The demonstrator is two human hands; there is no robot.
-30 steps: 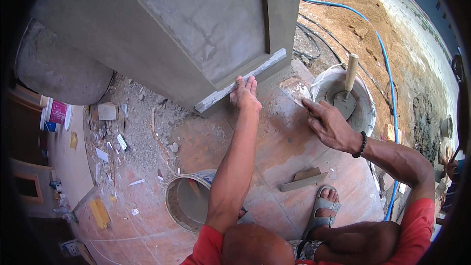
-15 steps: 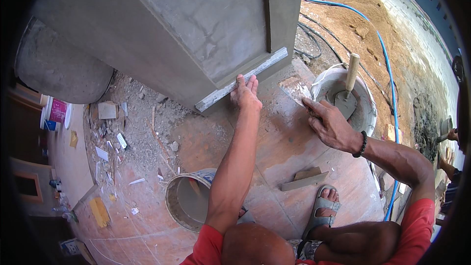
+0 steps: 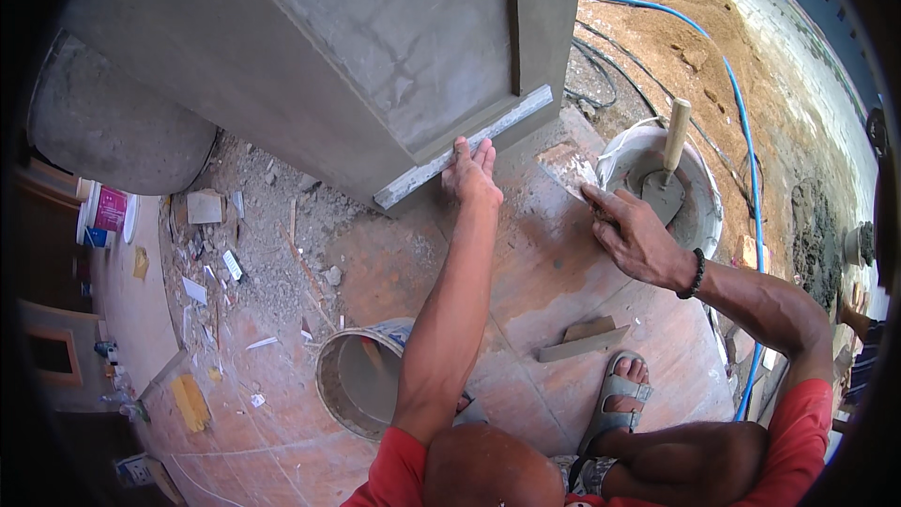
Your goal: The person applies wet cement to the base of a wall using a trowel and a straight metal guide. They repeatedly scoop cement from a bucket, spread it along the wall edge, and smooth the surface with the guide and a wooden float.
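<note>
A pale, mortar-smeared straight strip [image 3: 521, 115] lies across the lower part of the grey plastered pillar [image 3: 310, 122]. My left hand [image 3: 472, 175] holds it near its middle, fingertips over its upper edge. The palm side is partly hidden. To the right, my right hand [image 3: 643, 237] is closed round a scraper, whose flat, mortar-stained blade [image 3: 569, 169] points towards the pillar. The scraper's handle is mostly covered by my fingers. Beyond that hand stands a bucket [image 3: 710, 209] of grey mortar, with a wooden-handled trowel [image 3: 676, 136] upright in it.
A second bucket [image 3: 328, 385] with grey contents stands beside my left forearm. A wooden-backed float [image 3: 587, 342] lies by my sandalled foot [image 3: 619, 399]. Rubble [image 3: 272, 225] covers the floor at left. A blue hose [image 3: 741, 122] crosses the sand [image 3: 657, 47] at right. Part of another person shows at the far right edge.
My hands stay almost in place, with the strip and scraper held as before. The view has shifted slightly. At the far right, the other person's hand has moved out of sight.
</note>
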